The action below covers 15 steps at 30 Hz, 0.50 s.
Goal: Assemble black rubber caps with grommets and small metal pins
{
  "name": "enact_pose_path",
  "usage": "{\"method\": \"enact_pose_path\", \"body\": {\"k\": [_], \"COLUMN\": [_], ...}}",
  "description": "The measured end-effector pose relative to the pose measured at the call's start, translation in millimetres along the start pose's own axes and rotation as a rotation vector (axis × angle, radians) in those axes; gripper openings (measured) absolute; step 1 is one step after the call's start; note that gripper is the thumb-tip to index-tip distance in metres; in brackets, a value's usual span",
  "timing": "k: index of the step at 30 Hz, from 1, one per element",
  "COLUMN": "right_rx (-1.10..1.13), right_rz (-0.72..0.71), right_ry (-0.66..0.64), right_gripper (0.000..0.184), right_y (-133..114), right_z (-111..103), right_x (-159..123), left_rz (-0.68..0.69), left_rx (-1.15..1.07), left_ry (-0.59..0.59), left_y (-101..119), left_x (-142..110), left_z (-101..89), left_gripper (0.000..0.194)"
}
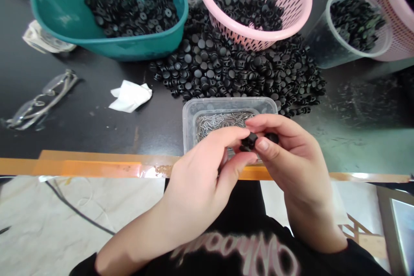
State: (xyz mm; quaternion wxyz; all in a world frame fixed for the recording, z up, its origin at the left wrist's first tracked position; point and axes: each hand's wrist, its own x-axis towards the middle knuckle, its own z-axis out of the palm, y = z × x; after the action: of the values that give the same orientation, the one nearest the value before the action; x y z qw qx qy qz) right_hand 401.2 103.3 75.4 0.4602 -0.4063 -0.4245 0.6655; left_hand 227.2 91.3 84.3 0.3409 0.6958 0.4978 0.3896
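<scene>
Both my hands meet over the near right part of a clear plastic box [189,116] that holds many small metal springs [223,120]. Between the fingertips is a small black plastic cord lock [249,141], partly hidden. My left hand [200,172] pinches it from the left with thumb and forefinger. From the right, my right hand [294,159] grips it, thumb on the near side. A second black piece [271,137] shows within the right hand's fingers. Just beyond the box spreads a pile of similar black cord lock parts [233,67].
Behind stand a teal tub [123,47] and a pink basket [258,32], both with black parts. A clear cup [323,47] of parts is at right. Glasses [42,99] and a crumpled tissue [131,95] lie left. Orange tape [97,168] lines the table's front edge.
</scene>
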Motion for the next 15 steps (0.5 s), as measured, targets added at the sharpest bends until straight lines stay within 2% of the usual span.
{"method": "enact_pose_path", "body": {"k": [3, 6, 8, 11, 15], "right_rx": [0.013, 0.080, 0.175, 0.339, 0.438], "right_rz": [0.064, 0.152, 0.217, 0.281, 0.287], "right_ry": [-0.045, -0.151, -0.252, -0.350, -0.338], "right_gripper": [0.015, 0.020, 0.020, 0.015, 0.023], "right_y": [-3, -6, -7, -5, -1], "right_z": [-4, -10, -12, -11, -7], "right_x": [1, 3, 4, 5, 5], "left_rz": [0.028, 0.079, 0.109, 0.091, -0.022], "left_rx": [0.015, 0.043, 0.074, 0.072, -0.028], "left_ry": [-0.061, -0.156, -0.209, -0.211, -0.185], "left_y": [0, -2, -3, -4, 0], "left_x": [2, 5, 7, 9, 6], "left_z": [-3.9, -9.7, -13.2, -16.1, -16.5], "left_gripper": [0.017, 0.007, 0.013, 0.023, 0.021]}}
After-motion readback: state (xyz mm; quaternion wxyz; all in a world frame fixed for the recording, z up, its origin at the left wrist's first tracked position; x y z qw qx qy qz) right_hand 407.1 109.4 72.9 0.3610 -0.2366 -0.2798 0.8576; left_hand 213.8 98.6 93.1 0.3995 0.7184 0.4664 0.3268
